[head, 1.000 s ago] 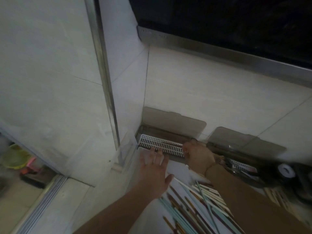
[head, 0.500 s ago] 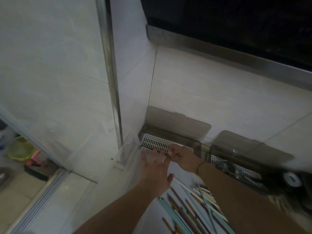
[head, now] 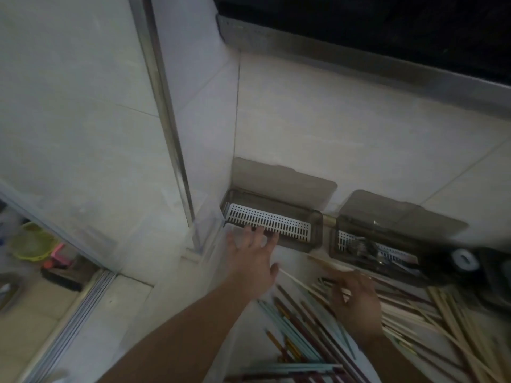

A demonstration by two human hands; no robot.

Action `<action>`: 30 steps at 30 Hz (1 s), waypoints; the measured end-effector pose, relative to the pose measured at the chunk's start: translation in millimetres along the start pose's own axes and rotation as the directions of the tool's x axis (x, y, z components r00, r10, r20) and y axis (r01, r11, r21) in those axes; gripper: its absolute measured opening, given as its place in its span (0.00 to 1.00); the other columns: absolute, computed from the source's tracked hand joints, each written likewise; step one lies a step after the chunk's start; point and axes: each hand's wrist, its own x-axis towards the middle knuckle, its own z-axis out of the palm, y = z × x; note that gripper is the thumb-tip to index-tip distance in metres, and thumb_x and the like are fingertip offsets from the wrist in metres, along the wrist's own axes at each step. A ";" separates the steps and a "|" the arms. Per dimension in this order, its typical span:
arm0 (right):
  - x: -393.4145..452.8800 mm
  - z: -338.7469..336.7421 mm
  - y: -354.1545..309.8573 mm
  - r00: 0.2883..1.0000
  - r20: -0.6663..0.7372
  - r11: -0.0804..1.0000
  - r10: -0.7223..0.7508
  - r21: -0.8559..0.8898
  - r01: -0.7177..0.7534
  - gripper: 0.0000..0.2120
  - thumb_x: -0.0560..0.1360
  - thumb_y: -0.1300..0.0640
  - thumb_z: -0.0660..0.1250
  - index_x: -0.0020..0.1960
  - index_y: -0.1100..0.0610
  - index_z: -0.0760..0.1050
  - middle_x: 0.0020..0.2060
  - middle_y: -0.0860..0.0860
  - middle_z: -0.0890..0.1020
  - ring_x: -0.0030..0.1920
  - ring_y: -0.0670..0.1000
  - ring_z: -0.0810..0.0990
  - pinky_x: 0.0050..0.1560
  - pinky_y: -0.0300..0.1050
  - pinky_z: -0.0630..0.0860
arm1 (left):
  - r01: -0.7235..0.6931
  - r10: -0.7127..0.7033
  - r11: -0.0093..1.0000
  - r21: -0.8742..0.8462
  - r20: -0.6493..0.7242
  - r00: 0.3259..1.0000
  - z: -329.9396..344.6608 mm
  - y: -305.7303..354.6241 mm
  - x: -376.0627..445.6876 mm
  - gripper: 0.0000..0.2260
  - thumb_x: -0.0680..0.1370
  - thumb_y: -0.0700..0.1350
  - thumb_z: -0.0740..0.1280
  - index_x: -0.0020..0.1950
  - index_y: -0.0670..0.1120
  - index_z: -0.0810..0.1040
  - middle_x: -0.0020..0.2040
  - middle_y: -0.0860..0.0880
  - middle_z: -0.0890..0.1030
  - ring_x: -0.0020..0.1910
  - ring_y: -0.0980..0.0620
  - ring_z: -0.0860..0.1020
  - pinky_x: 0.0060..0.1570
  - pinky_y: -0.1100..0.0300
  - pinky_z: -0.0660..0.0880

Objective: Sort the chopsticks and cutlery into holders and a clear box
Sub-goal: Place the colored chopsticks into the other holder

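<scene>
Dim light, view down into a tiled corner by a counter.

Left hand: fingers straight and spread, palm down, lying flat on the near rim of a clear box. Fingertips reach the front edge of the left holder. It grips nothing.

Right hand: lower and to the right, over the pile of chopsticks. Fingers bent downward among the pale wooden sticks, tips touching them. Motion blur here; cannot tell whether any stick is actually pinched.

Left holder: smoky brown, mounted on the wall tile right in the corner, lid flipped up against the wall. White slotted insert shows inside; no contents visible on it.

Right holder: just beside the first, same type, lid also up. Metal cutlery lies inside on its white insert, pieces too dark to tell apart.

Chopsticks: loose, in two rough groups. Pale wooden ones fan out to the right, below the right holder. Light blue, dark red and orange ones lie nearer the middle, between the two forearms, some crossing at the bottom edge.

Far right: a dark object with a white round part, unclear what it is.

Far left, lower down: a green basket and something pink, past a metal sliding-door track.
</scene>
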 end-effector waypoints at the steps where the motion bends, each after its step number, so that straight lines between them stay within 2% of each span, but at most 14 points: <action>1: -14.9 0.3 1.4 0.998 0.041 0.998 -0.055 -0.036 0.057 0.11 0.71 0.52 0.62 0.48 0.51 0.80 0.44 0.49 0.80 0.45 0.54 0.78 0.43 0.44 0.75 | 0.006 -0.006 1.000 0.005 -0.005 1.000 0.5 0.3 -0.4 0.31 0.81 0.63 0.53 0.81 0.57 0.46 0.81 0.47 0.48 0.79 0.41 0.44 0.72 0.32 0.39; 4: -48.1 4.7 3.7 0.989 0.116 0.984 -0.090 -0.143 0.106 0.11 0.71 0.49 0.60 0.44 0.49 0.81 0.41 0.46 0.79 0.41 0.53 0.78 0.37 0.43 0.75 | 0.010 -0.010 1.000 0.008 -0.004 1.000 1.2 0.7 -0.4 0.31 0.81 0.63 0.53 0.81 0.57 0.46 0.81 0.47 0.48 0.79 0.41 0.44 0.72 0.32 0.39; 6: -59.7 4.9 3.6 0.993 0.115 0.986 -0.001 -0.168 0.021 0.11 0.71 0.49 0.61 0.43 0.49 0.81 0.39 0.46 0.79 0.39 0.54 0.79 0.35 0.43 0.76 | 0.009 -0.009 1.000 0.013 -0.002 1.000 1.2 -0.2 -0.3 0.31 0.81 0.64 0.53 0.81 0.57 0.47 0.81 0.48 0.48 0.79 0.41 0.44 0.73 0.32 0.39; 9: -68.5 -0.2 2.2 0.992 0.091 0.984 0.087 -0.165 -0.071 0.04 0.70 0.51 0.68 0.43 0.49 0.81 0.39 0.46 0.79 0.38 0.54 0.80 0.33 0.42 0.76 | 0.013 -0.013 0.999 0.050 0.007 1.000 0.7 -0.6 0.7 0.30 0.81 0.64 0.52 0.80 0.58 0.47 0.81 0.47 0.48 0.79 0.40 0.44 0.72 0.32 0.38; 12: -70.6 -1.0 -3.3 0.982 0.184 0.991 0.042 -0.135 -0.017 0.01 0.70 0.52 0.70 0.41 0.47 0.80 0.40 0.44 0.79 0.39 0.51 0.80 0.33 0.36 0.72 | 0.013 -0.013 0.999 0.039 -0.001 1.000 1.3 0.4 1.9 0.29 0.80 0.64 0.53 0.79 0.58 0.50 0.80 0.47 0.50 0.79 0.40 0.46 0.72 0.32 0.39; 15: -68.2 3.4 -16.3 0.957 0.283 0.994 0.071 -0.105 -0.043 0.06 0.67 0.51 0.75 0.42 0.44 0.79 0.42 0.41 0.81 0.39 0.47 0.81 0.30 0.35 0.72 | 0.008 -0.008 1.000 0.026 -0.003 1.000 1.9 -0.3 1.7 0.30 0.80 0.64 0.54 0.80 0.57 0.49 0.80 0.47 0.50 0.79 0.40 0.45 0.73 0.33 0.40; 19: -65.8 1.2 -29.6 0.933 0.348 0.992 0.088 -0.116 -0.050 0.03 0.73 0.50 0.68 0.47 0.44 0.79 0.44 0.44 0.81 0.43 0.50 0.81 0.34 0.39 0.71 | 0.005 -0.006 1.000 0.024 0.017 1.000 0.8 -1.8 2.4 0.31 0.81 0.64 0.53 0.80 0.58 0.47 0.81 0.48 0.46 0.79 0.40 0.43 0.73 0.33 0.40; 22: -65.3 -0.9 -27.4 0.921 0.342 0.981 0.187 -0.108 -0.159 0.09 0.77 0.50 0.63 0.56 0.43 0.77 0.50 0.45 0.82 0.47 0.48 0.81 0.37 0.39 0.70 | 0.001 -0.002 1.000 0.028 0.026 1.000 1.2 -1.8 2.8 0.31 0.81 0.64 0.52 0.80 0.58 0.45 0.81 0.47 0.45 0.79 0.40 0.42 0.73 0.33 0.39; 24: -63.3 -1.6 -28.9 0.905 0.364 0.966 0.221 -0.208 -0.153 0.11 0.79 0.48 0.60 0.59 0.43 0.76 0.53 0.44 0.80 0.49 0.48 0.80 0.39 0.39 0.70 | 0.004 -0.005 0.999 0.033 0.026 1.000 1.8 -1.8 2.8 0.31 0.81 0.64 0.52 0.80 0.58 0.45 0.81 0.47 0.45 0.79 0.40 0.42 0.73 0.33 0.39; 30: -60.0 1.4 -39.1 0.874 0.402 0.915 0.272 -0.389 -0.106 0.15 0.81 0.44 0.55 0.56 0.48 0.77 0.53 0.47 0.80 0.52 0.50 0.82 0.45 0.42 0.74 | 0.009 -0.009 1.000 0.026 0.003 1.000 1.7 -0.2 1.5 0.31 0.80 0.63 0.53 0.80 0.58 0.46 0.81 0.48 0.46 0.79 0.41 0.42 0.73 0.33 0.38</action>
